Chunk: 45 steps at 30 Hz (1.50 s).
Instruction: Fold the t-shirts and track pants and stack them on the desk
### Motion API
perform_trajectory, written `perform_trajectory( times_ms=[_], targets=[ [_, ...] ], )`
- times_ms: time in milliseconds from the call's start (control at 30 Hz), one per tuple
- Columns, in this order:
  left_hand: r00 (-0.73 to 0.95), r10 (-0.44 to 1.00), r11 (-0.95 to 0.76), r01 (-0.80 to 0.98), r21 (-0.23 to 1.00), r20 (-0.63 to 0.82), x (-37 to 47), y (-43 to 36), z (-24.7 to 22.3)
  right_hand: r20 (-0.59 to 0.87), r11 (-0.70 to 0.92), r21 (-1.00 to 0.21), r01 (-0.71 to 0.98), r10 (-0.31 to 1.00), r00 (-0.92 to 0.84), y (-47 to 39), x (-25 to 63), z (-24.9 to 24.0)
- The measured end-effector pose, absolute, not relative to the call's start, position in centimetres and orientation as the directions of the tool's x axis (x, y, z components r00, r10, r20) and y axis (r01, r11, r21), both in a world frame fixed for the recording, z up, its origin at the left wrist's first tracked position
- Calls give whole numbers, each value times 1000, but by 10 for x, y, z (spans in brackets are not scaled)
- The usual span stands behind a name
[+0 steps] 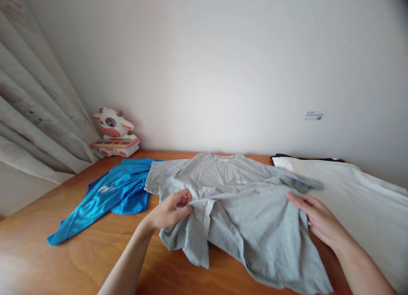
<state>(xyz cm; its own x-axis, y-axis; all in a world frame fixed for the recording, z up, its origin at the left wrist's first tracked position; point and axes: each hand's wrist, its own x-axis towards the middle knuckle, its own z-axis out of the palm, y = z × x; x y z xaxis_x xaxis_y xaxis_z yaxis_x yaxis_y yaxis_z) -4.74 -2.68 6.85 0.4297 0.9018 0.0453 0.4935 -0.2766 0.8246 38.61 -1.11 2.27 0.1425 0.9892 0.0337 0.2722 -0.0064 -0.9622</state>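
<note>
A grey T-shirt is spread on the wooden table, its collar toward the wall and its lower part bunched and draped toward me. Small pale lettering shows on its chest. My left hand pinches the cloth at the shirt's left side, thumb and fingers closed on a fold. On the right side, my right hand grips the fabric between thumb and fingers, the fingers partly hidden under it. Between the two hands the cloth is lifted into a ridge, and the hem hangs in loose folds below.
A shiny blue garment lies to the left, partly under the grey sleeve. White cloth with a black item at its far edge covers the right side. A cow toy stands by the wall near the curtain.
</note>
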Motion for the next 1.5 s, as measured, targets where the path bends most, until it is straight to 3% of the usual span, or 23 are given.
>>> perform_trajectory(
  times_ms=[67, 133, 200, 267, 333, 400, 467, 533, 667, 767, 900, 967, 1033, 1167, 1233, 1500],
  targets=[
    [248, 958, -221, 333, 916, 142, -47, -22, 67, 74, 54, -992, 115, 981, 177, -6, 382, 26],
    [39, 969, -247, 267, 932, 245, -45, -16, 62, 108, 101, -994, 49, 979, 172, -3, 377, 27],
    [-116, 928, -290, 372, 882, 354, -43, -11, 56, 130, 114, -984, 134, 984, 123, -3, 372, 26],
    [-178, 876, -279, 570, 773, 448, -42, -8, 49, 92, 89, -942, 325, 996, -8, -6, 368, 21],
    [-124, 864, -264, 713, 649, 487, -43, -8, 46, 4, 83, -844, 530, 989, -149, -10, 365, 15],
    [80, 895, -339, 762, 552, 438, -43, -13, 47, -74, 86, -753, 653, 974, -215, -14, 363, 12],
    [326, 885, -455, 756, 471, 333, -42, -19, 50, -116, 76, -748, 659, 963, -243, -18, 362, 13],
    [460, 852, -524, 756, 392, 251, -40, -23, 52, -169, 9, -820, 573, 951, -258, -20, 363, 17],
    [395, 888, -459, 807, 373, 237, -42, -19, 47, -194, -174, -963, 205, 977, -85, -15, 374, 26],
    [222, 935, -320, 865, 386, 277, -50, -12, 42, -4, -5, -1000, 6, 993, 117, -4, 384, 24],
    [188, 939, -293, 875, 386, 288, -53, -11, 42, 235, 247, -969, -16, 940, 246, 10, 387, 9],
    [223, 923, -346, 838, 421, 314, -48, -14, 45, 240, 227, -971, 77, 933, 268, 14, 385, -4],
    [320, 882, -450, 792, 412, 347, -39, -18, 48, 288, 198, -934, 299, 909, 300, 16, 381, -17],
    [551, 789, -613, 735, 290, 272, -23, -28, 52, 535, 277, -652, 706, 827, 170, 17, 372, -32],
    [574, 787, -617, 743, 261, 227, -19, -32, 51, 571, 291, -562, 774, 814, 109, 16, 370, -32],
    [534, 830, -558, 790, 252, 162, -18, -28, 35, 566, 262, -472, 842, 822, 61, 15, 376, -30]
  ],
)
